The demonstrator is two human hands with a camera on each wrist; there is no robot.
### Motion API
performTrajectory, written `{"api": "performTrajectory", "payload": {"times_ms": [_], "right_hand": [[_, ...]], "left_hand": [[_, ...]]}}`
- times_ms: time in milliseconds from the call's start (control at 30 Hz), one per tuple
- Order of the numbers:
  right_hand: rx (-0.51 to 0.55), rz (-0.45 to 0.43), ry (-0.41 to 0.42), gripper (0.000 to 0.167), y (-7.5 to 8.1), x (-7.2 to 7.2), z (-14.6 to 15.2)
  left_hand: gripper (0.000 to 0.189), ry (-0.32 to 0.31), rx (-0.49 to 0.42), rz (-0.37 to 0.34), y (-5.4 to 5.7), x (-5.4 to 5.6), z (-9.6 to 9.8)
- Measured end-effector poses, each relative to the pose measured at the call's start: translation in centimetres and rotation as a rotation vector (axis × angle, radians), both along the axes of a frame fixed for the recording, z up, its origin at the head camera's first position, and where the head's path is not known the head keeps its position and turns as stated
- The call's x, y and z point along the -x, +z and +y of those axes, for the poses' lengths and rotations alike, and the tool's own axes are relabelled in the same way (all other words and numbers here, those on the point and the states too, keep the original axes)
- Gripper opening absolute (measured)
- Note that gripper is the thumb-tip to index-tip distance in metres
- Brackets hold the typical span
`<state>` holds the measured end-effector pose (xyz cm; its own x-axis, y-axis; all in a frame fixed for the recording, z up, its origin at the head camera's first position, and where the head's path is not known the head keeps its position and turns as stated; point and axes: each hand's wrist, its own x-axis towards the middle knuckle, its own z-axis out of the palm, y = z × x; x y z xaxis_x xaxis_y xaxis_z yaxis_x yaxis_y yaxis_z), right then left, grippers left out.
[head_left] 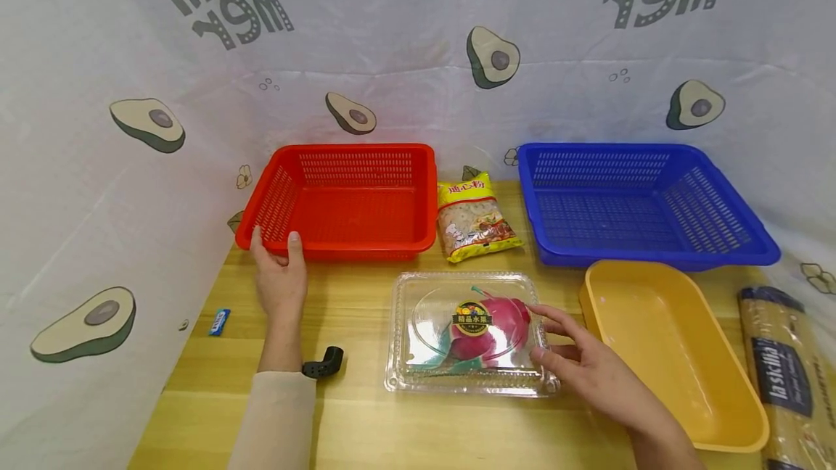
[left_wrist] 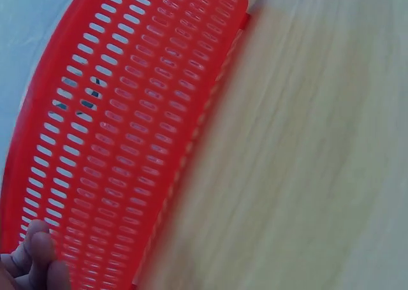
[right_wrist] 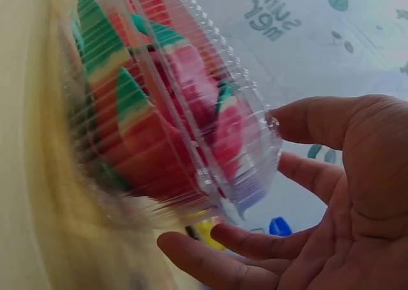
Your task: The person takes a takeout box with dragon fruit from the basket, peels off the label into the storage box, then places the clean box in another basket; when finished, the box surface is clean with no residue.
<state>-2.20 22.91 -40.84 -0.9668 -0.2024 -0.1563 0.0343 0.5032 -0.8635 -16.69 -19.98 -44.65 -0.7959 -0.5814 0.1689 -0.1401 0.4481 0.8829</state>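
Observation:
A clear plastic clamshell box (head_left: 418, 332) lies closed on the table, with a pink dragon fruit (head_left: 503, 328) with green tips inside and a black and gold label on its lid. My right hand (head_left: 591, 365) is at the box's right edge, fingers spread and fairly straight. In the right wrist view the thumb (right_wrist: 306, 123) meets the edge of the lid, while the lower fingers extend below the box. My left hand (head_left: 282, 278) is at the front left corner of the red basket (head_left: 359, 246), thumb and fingers apart, fingertips overlapping its rim.
A yellow pasta bag (head_left: 477, 220) lies between the red basket and a blue basket (head_left: 627, 256). The yellow tub (head_left: 666, 332) stands right of my right hand, beside a spaghetti pack (head_left: 780, 361). A small blue wrapped packet (head_left: 220, 322) lies at far left. Patterned cloth hangs behind.

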Motion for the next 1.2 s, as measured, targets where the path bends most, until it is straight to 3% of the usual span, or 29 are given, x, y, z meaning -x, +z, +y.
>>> {"api": "performTrajectory", "payload": {"times_ms": [67,167,300,400,667,800,933,1033,1200], "right_hand": [[-0.021,0.028,0.004,0.062,0.4,0.2,0.1],[-0.056,0.076,0.011,0.062,1.3,0.8,0.2],[-0.116,0.127,0.031,0.061,3.0,1.9,0.2],[-0.146,0.175,0.050,0.059,4.3,2.8,-0.1],[-0.164,0.294,0.105,0.050,7.3,4.5,-2.2],[-0.180,0.307,0.141,0.046,8.0,5.5,-3.3],[-0.161,0.347,0.192,0.043,7.6,6.7,-4.3],[-0.147,0.394,0.227,0.039,6.9,7.6,-5.0],[-0.163,0.404,0.261,0.034,5.6,8.9,-5.7]], "left_hand": [[0.079,0.036,0.089,-0.016,0.6,-0.1,0.2],[0.079,0.047,0.151,0.003,1.7,-0.5,0.4],[0.075,-0.026,0.165,0.075,3.2,-1.2,0.9],[0.069,-0.141,0.179,0.127,4.2,-1.7,1.3],[0.051,-0.553,0.216,0.223,5.7,-2.5,2.8],[0.044,-0.699,0.185,0.304,6.0,-2.7,3.6],[0.043,-0.823,0.164,0.352,5.9,-2.8,4.7],[0.043,-0.918,0.152,0.329,5.8,-3.0,5.4],[0.047,-1.037,0.164,0.191,5.5,-3.3,6.6]]}}
